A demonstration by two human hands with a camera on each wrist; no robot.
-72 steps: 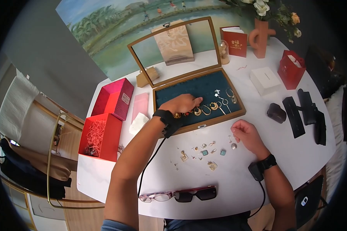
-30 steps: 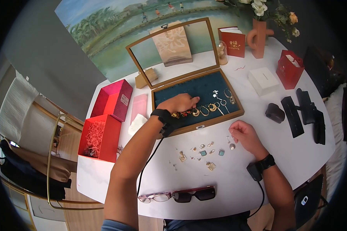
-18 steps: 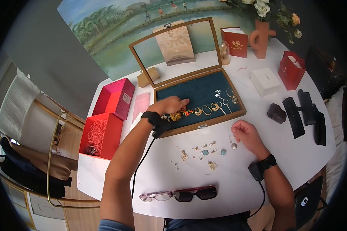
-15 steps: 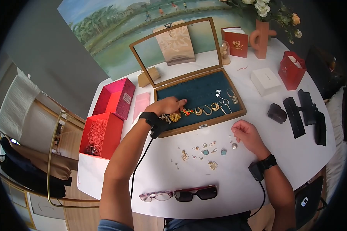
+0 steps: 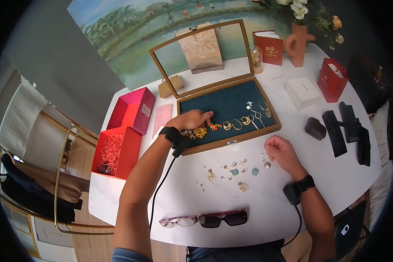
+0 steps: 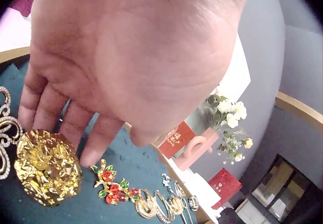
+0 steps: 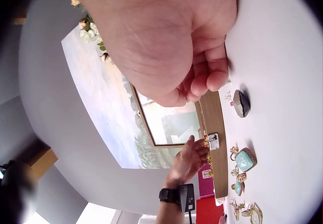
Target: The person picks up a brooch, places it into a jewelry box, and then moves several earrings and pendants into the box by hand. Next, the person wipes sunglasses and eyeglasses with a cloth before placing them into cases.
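Observation:
In the head view my left hand (image 5: pixel 192 118) lies over the left part of a wooden display case (image 5: pixel 207 143) lined with teal cloth. The left wrist view shows its fingers stretched toward the lining, fingertips right beside a crumpled-looking gold flower ornament (image 6: pixel 48 168) and near a red-flowered brooch (image 6: pixel 115 186). Gold hoop-like pieces (image 5: pixel 237 124) continue the row to the right. A sparkling looped piece (image 6: pixel 6 128) is partly cut off. My right hand (image 5: pixel 283 153) rests on the white table, fingers loosely curled, holding nothing, next to a dark round-stoned piece (image 7: pixel 241 104).
Small earrings and turquoise-stoned pieces (image 5: pixel 235 172) are scattered before the case. The case's glass lid (image 5: pixel 244 48) stands raised. Eyeglasses (image 5: pixel 179 221) and sunglasses (image 5: pixel 222 218) lie near the front edge. Red boxes (image 5: pixel 129 153) stand left; a white box (image 5: pixel 302 92) and dark cases (image 5: pixel 335 133) lie right.
My left hand has shifted left along the jewelry row, uncovering the gold flower ornament and red-flowered brooch. The right hand stays in place.

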